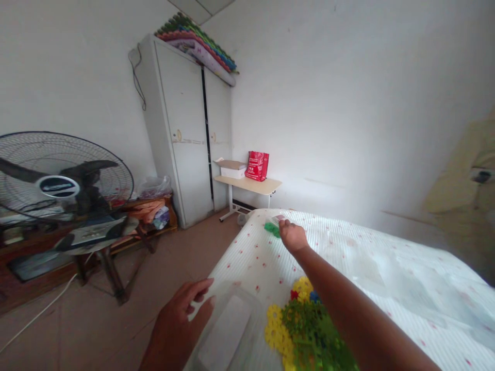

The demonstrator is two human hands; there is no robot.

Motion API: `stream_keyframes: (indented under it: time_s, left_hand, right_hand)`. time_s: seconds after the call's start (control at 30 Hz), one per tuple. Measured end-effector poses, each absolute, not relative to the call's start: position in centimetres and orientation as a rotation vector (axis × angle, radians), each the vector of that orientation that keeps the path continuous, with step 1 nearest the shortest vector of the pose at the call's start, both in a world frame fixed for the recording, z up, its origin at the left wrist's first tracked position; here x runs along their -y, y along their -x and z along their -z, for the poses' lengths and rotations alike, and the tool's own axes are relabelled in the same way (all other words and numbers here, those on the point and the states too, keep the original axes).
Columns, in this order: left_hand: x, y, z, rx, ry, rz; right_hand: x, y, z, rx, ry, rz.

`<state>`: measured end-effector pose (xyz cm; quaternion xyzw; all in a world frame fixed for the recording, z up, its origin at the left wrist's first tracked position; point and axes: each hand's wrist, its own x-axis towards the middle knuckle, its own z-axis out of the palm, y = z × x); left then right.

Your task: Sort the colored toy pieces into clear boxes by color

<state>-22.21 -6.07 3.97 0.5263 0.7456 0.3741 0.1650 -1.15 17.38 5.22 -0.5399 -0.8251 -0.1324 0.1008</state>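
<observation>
My right hand reaches far out over the bed with its fingers closed around a small clear bag or pack with a red mark. Green plastic pieces lie on the sheet just left of that hand. My left hand rests with fingers stretched out on the edge of a clear plastic box at the bed's near corner. A pile of yellow, green, red and blue snowflake-shaped building pieces lies beside the box, under my right forearm.
A standing fan and a cluttered low wooden table are on the left. A white wardrobe stands at the back with folded mats on top. A small desk holds a red bag and a box.
</observation>
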Motion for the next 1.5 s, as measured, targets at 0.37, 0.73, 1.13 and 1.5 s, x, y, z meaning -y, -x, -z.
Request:
stream_keyframes:
  time_s: [0.37,0.73,1.13,1.5]
  left_hand:
    - [2.5,7.7,-4.1,-1.577,-1.608,-1.533]
    - [4.5,1.4,-4.9,-1.346,-1.784,-1.555]
    - [4.7,-0.5,-4.0,-0.927,-1.232,-1.644]
    - [5.1,-0.6,-2.9,-0.637,-0.975,-1.595]
  right_hand:
    - [-2.2,-7.7,-10.0,2.016,1.358,0.159]
    - [6.8,-14.4,-9.4,1.837,1.195,-0.287]
    - [6.9,-15.7,-9.7,1.942,1.036,-0.443]
    - [6.6,-15.3,-10.4,1.992,0.869,-0.429]
